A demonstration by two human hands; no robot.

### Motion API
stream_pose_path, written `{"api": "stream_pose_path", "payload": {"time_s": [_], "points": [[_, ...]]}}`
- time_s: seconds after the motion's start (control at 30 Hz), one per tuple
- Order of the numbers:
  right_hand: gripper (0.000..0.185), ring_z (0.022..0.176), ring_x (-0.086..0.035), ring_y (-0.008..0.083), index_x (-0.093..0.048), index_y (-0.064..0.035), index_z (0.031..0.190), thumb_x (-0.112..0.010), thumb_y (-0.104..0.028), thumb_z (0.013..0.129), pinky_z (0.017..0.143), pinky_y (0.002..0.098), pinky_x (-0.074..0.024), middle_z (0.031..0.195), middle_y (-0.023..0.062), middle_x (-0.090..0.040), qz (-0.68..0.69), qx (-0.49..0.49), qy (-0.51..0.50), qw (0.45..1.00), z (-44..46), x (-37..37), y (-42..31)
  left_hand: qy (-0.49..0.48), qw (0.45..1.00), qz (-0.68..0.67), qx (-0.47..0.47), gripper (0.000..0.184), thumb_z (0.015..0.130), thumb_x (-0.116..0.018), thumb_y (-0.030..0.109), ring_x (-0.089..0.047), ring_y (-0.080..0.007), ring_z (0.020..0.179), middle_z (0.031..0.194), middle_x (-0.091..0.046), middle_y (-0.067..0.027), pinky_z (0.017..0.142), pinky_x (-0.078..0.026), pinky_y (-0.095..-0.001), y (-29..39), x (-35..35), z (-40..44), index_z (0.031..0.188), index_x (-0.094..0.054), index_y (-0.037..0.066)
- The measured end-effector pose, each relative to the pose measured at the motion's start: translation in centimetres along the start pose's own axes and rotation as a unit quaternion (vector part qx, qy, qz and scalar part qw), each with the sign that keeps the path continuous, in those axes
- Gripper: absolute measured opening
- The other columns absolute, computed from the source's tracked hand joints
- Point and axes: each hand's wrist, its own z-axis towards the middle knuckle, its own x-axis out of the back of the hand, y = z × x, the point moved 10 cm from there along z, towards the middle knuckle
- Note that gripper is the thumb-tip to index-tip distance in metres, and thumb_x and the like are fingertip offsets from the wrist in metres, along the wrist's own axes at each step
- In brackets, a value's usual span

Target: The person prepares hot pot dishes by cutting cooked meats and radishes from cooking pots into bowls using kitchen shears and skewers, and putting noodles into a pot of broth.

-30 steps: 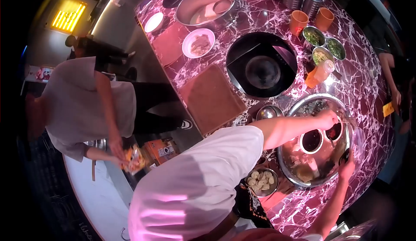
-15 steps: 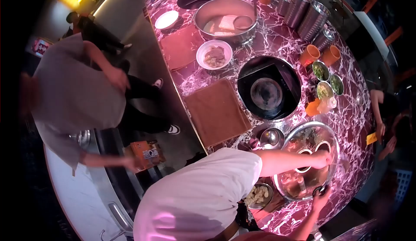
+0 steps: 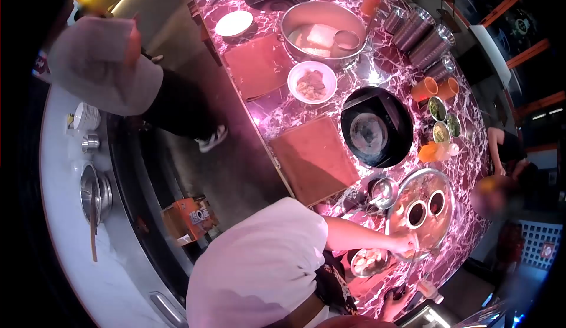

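Note:
My left hand [image 3: 405,242] is closed at the near edge of a round metal tray [image 3: 425,174]; whatever it may hold is too small and blurred to name. Two white-rimmed cups with dark contents, a left cup [image 3: 416,214] and a right cup [image 3: 436,202], stand on the tray beyond that hand. Lower down, off the tray, my right hand [image 3: 389,310] curls around something dark that I cannot make out. Close to it lies a small clear bottle [image 3: 430,291]. A metal bowl of pale chunks [image 3: 369,261] sits under my left forearm.
A shiny metal ladle or pot [image 3: 383,192] stands beside the tray. Farther along are a black round cooktop [image 3: 377,127], a brown mat [image 3: 312,160], a meat bowl [image 3: 312,82] and a large pot [image 3: 323,30]. A person in grey [image 3: 106,65] stands left, near an orange box [image 3: 191,219].
My left hand has moved from the cups to the tray's near edge. My right hand has drawn back from the tray. The person in grey has moved away from the orange box.

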Motion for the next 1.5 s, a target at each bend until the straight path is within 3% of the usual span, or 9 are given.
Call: {"api": "stream_pose_path", "payload": {"time_s": [0.13,0.17,0.33,0.4,0.47,0.63,1.13,1.27,1.5], "points": [[0.069,0.104,-0.060,0.0260,-0.046,-0.0001,0.141,-0.073,-0.007,0.078,0.095,0.0352,-0.0468,0.121,0.0152,-0.061,0.016,-0.032,-0.010,0.999,-4.5,-0.2,-2.8,-0.049,0.993,-0.106,0.022,0.018,0.095,-0.060,0.019,-0.065,-0.0141,0.069,0.078,-0.071,-0.0040,0.064,-0.053,-0.0323,-1.7,-1.3,-5.8,0.098,-0.075,0.009],[0.067,0.107,-0.058,0.0241,-0.047,0.0019,0.139,-0.074,-0.005,0.078,0.096,0.0345,-0.0456,0.126,0.0158,-0.058,-0.019,-0.137,-0.069,0.988,-5.6,-0.1,-4.8,-0.138,0.961,-0.117,0.208,0.017,0.094,-0.060,0.017,-0.067,-0.0150,0.072,0.081,-0.073,-0.0052,0.066,-0.053,-0.0316,2.0,2.0,-9.0,0.100,-0.075,0.009],[0.068,0.112,-0.063,0.0331,-0.049,-0.0037,0.141,-0.076,-0.012,0.079,0.096,0.0380,-0.0502,0.124,0.0195,-0.063,0.010,-0.031,-0.030,0.999,-9.2,-0.5,-6.6,-0.071,0.958,-0.278,0.020,0.014,0.092,-0.063,0.007,-0.065,-0.0128,0.082,0.090,-0.072,-0.0024,0.076,-0.053,-0.0288,-3.2,0.9,-13.7,0.100,-0.073,0.003],[0.065,0.109,-0.064,0.0349,-0.051,-0.0047,0.136,-0.074,-0.012,0.075,0.092,0.0389,-0.0521,0.120,0.0197,-0.065,-0.071,-0.057,-0.066,0.994,-10.9,0.0,-7.1,-0.107,0.973,-0.122,0.163,0.018,0.096,-0.062,0.012,-0.066,-0.0126,0.091,0.097,-0.072,-0.0058,0.083,-0.053,-0.0284,-2.3,3.4,-16.2,0.105,-0.073,0.001],[0.064,0.110,-0.063,0.0373,-0.053,-0.0051,0.132,-0.072,-0.012,0.071,0.090,0.0410,-0.0525,0.121,0.0191,-0.065,-0.066,-0.148,-0.115,0.980,-12.3,0.2,-7.5,-0.090,0.977,-0.143,0.126,0.024,0.097,-0.062,0.016,-0.066,-0.0133,0.100,0.107,-0.073,-0.0086,0.090,-0.051,-0.0290,-2.7,4.3,-17.2,0.113,-0.071,0.000],[0.066,0.113,-0.062,0.0378,-0.052,-0.0077,0.133,-0.072,-0.019,0.071,0.095,0.0464,-0.0499,0.121,0.0185,-0.065,-0.083,-0.097,-0.123,0.984,-13.3,0.2,-6.3,-0.087,0.962,-0.130,0.223,0.021,0.099,-0.059,0.011,-0.041,-0.0011,0.060,0.075,-0.055,0.0065,0.053,-0.033,-0.0202,-4.7,4.8,-19.3,0.113,-0.071,0.000],[0.057,0.097,-0.068,0.0369,-0.057,-0.0117,0.130,-0.069,-0.007,0.074,0.085,0.0454,-0.0548,0.106,0.0167,-0.071,-0.047,-0.002,-0.192,0.980,-11.9,-2.3,-1.8,-0.014,0.925,-0.167,0.340,0.017,0.098,-0.062,0.013,-0.039,-0.0005,0.054,0.072,-0.056,0.0079,0.046,-0.027,-0.0177,-7.6,3.9,-24.3,0.108,-0.071,0.003],[0.059,0.098,-0.068,0.0382,-0.054,-0.0121,0.132,-0.070,-0.021,0.076,0.088,0.0464,-0.0533,0.105,0.0200,-0.070,-0.093,0.035,-0.160,0.982,-10.4,-0.6,-3.4,-0.022,0.944,-0.138,0.300,0.017,0.098,-0.062,0.012,-0.046,-0.0013,0.060,0.077,-0.062,0.0048,0.053,-0.034,-0.0174,-7.6,3.9,-24.0,0.109,-0.072,0.002],[0.051,0.097,-0.067,0.0390,-0.062,-0.0097,0.125,-0.068,-0.009,0.074,0.084,0.0473,-0.0532,0.100,0.0223,-0.069,-0.045,0.052,-0.218,0.974,-8.8,-0.7,-1.9,-0.016,0.972,0.001,0.236,0.021,0.099,-0.060,0.011,-0.066,-0.0132,0.094,0.104,-0.074,-0.0080,0.088,-0.051,-0.0268,-7.8,4.1,-23.7,0.112,-0.070,-0.003]]}}
